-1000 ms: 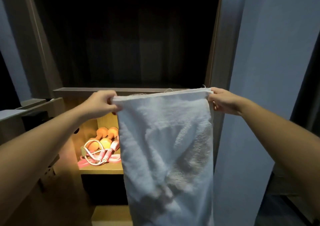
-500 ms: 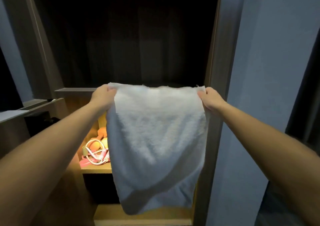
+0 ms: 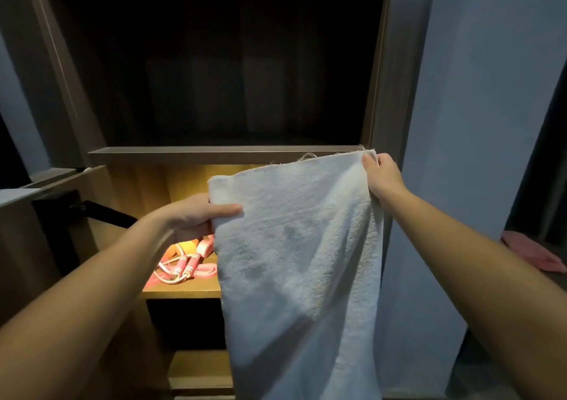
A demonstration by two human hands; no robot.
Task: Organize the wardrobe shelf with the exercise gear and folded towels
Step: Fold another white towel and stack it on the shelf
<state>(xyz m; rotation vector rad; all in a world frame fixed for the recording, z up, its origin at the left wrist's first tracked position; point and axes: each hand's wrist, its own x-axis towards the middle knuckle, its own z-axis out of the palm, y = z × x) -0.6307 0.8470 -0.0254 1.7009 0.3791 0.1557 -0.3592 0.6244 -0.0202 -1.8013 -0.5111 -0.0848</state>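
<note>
Since earlier frame, left hand [image 3: 196, 218] lowered; towel [image 3: 300, 246] edge now slanted, frame centre. Both top corners pinched, right hand [image 3: 383, 178] higher. Towel judged unfolded, unshelved; exercise gear [image 3: 184, 264] already on lit shelf [image 3: 181, 292], lower left.

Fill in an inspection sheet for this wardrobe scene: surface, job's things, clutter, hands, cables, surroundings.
surface: lit wooden shelf, carrying exercise gear.
job's things: white terry towel hangs unfolded in front of the shelf; pink-handled skipping rope with looped white cord, pink flat band and orange rounded item, partly hidden, lie on the shelf.
clutter: pink cloth lying low at the far right.
grippers: left hand pinches the towel's top left corner, held lower; right hand pinches the top right corner, held higher.
cables: nothing seen.
surroundings: dark upper wardrobe compartment, contents not discernible; pale wall on the right.
</note>
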